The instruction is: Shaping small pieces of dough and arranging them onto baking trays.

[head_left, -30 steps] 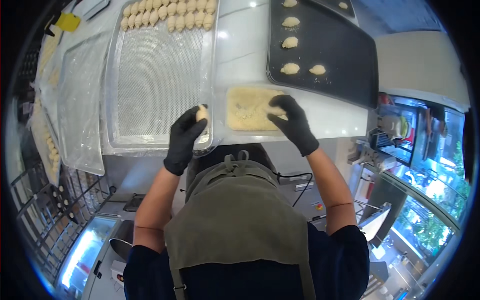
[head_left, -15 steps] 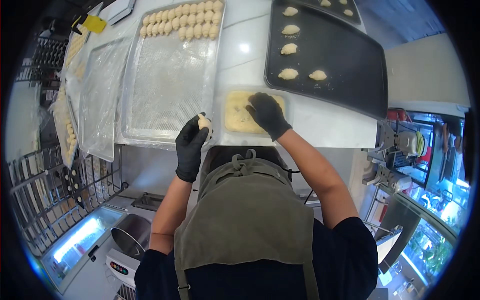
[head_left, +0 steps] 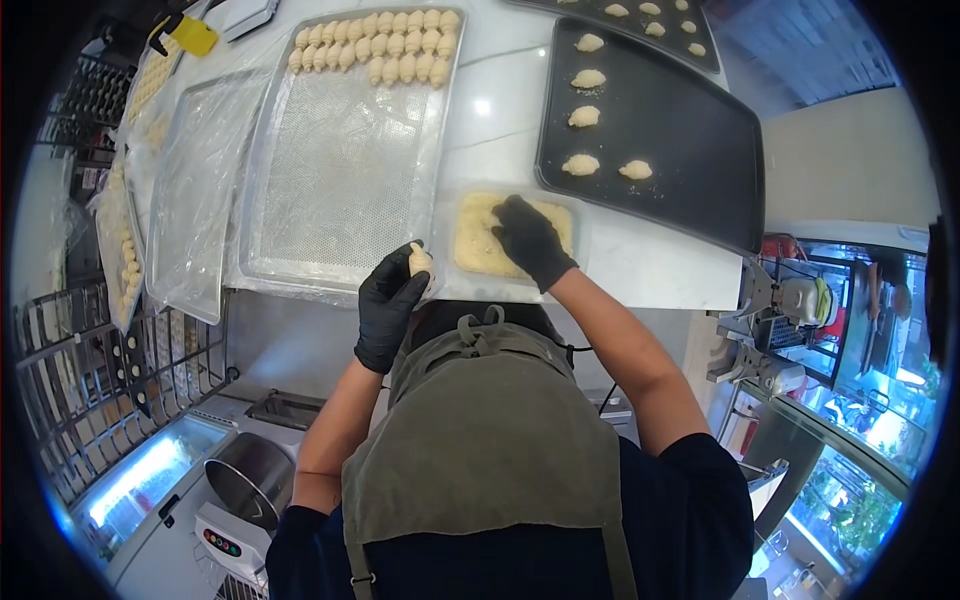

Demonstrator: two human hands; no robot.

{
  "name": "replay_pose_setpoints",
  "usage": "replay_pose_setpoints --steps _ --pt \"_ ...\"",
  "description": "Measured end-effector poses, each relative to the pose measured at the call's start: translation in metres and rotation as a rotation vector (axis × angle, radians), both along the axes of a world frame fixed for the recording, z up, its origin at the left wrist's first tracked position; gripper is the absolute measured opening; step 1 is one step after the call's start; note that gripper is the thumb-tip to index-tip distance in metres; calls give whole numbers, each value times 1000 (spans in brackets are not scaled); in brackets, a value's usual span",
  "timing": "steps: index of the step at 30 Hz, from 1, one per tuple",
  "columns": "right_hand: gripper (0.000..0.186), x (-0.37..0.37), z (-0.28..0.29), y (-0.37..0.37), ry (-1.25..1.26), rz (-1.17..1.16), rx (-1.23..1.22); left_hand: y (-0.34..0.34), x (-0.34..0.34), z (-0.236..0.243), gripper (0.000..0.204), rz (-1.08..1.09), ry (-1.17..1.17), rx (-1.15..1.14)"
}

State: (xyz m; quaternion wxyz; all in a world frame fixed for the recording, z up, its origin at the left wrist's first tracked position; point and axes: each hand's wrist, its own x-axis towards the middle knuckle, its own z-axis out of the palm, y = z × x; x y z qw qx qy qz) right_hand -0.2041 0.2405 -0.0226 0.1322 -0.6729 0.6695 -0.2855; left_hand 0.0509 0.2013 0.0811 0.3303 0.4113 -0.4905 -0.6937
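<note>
My gloved left hand (head_left: 385, 312) is closed around a small pale rolled dough piece (head_left: 421, 263), held upright near the table's front edge. To its right stands a shallow clear container (head_left: 579, 222) of pale yellow crumbs (head_left: 480, 240). My gloved right hand (head_left: 534, 243) is over it with bent fingers down at the crumbs; whatever they grip is hidden beneath the glove. A perforated metal tray (head_left: 345, 165) lies left of the container, rows of rolled dough pieces (head_left: 400, 45) at its far end. On a black baking tray (head_left: 660, 115) at the right sit several crumb-coated rolls (head_left: 589, 78), spaced apart.
Another black tray (head_left: 685, 30) with rolls lies at the far right. Plastic film covers a metal tray (head_left: 195, 190) on the left. A yellow-and-black tool (head_left: 190, 35) lies at the far left. Below stand a wire rack (head_left: 110, 370) and a metal mixing bowl (head_left: 250, 475).
The whole view has shifted slightly. My left hand still holds the dough piece, turned a little more upright; my right hand stays over the crumbs.
</note>
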Motion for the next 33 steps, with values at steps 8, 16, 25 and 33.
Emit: replay_pose_setpoints --steps 8,16,25,33 --pt "32 27 -13 -11 -139 -224 -13 -15 -2 -7 45 -48 39 31" --pt "40 42 -11 -18 -57 -241 155 -21 -2 -21 46 -50 45 98" --pt "43 36 -2 -3 -118 -112 96 -26 -2 -21 49 -60 74 72" --pt "44 -17 64 47 -1235 -369 340 -26 -25 -17 50 -278 -103 -176"
